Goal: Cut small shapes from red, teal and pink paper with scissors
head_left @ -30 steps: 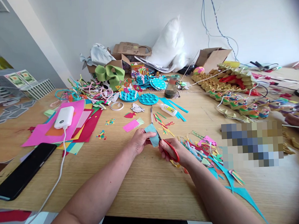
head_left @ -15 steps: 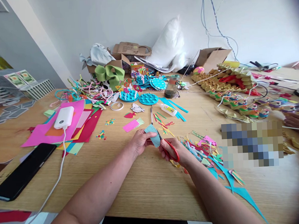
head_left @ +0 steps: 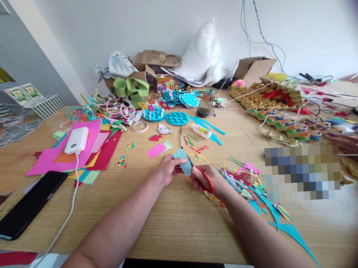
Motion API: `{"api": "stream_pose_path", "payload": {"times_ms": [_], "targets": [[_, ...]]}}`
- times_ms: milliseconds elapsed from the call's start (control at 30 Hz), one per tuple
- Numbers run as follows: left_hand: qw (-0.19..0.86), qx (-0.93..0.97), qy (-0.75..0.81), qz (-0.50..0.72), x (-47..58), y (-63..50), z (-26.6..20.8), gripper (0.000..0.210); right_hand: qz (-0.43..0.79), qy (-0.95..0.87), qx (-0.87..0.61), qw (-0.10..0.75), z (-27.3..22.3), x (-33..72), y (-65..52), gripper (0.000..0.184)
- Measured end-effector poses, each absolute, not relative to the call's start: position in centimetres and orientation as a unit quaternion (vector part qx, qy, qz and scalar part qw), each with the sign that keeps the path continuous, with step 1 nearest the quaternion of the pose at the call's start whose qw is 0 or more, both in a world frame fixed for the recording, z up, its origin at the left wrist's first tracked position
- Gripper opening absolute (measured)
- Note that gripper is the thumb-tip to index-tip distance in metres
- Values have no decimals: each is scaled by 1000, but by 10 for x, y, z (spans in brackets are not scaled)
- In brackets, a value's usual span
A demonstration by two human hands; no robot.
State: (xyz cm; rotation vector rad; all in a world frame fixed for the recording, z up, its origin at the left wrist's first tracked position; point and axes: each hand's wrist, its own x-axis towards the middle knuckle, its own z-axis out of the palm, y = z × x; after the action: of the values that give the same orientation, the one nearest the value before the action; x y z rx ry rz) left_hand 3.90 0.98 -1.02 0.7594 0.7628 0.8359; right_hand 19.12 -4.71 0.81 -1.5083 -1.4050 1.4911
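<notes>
Pinched between the thumb and fingers of my left hand (head_left: 169, 168) is a small light-blue piece of paper (head_left: 183, 159) with faint drawn lines. My right hand (head_left: 209, 178) is closed around red-handled scissors (head_left: 206, 179), whose dark blades lie at the paper's right edge. How far the blades are apart I cannot make out. Just beyond the hands lie a pen (head_left: 181, 138), thin coloured paper strips (head_left: 199, 151) and a pink paper rectangle (head_left: 156, 150). A fish cutout (head_left: 164, 129) and a red paper shape (head_left: 156, 138) are farther back.
Paper scraps (head_left: 241, 178) are heaped by my right forearm. A glue bottle (head_left: 201, 131) and glass jar (head_left: 206, 103) stand beyond. On the left are coloured sheets (head_left: 42, 163), a white power bank (head_left: 76, 140) and a black phone (head_left: 29, 206). Another person's hand (head_left: 353, 143) is at far right.
My hands, the paper and the scissors have barely moved. At the far right, the other person's hand has come farther into view and shifted left.
</notes>
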Motion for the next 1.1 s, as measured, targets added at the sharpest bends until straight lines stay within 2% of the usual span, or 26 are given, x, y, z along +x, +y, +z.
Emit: {"api": "stream_pose_path", "payload": {"times_ms": [1100], "targets": [[779, 345, 355, 385, 41, 10, -9, 30, 561, -518, -574, 294, 7, 191, -46, 48]]}}
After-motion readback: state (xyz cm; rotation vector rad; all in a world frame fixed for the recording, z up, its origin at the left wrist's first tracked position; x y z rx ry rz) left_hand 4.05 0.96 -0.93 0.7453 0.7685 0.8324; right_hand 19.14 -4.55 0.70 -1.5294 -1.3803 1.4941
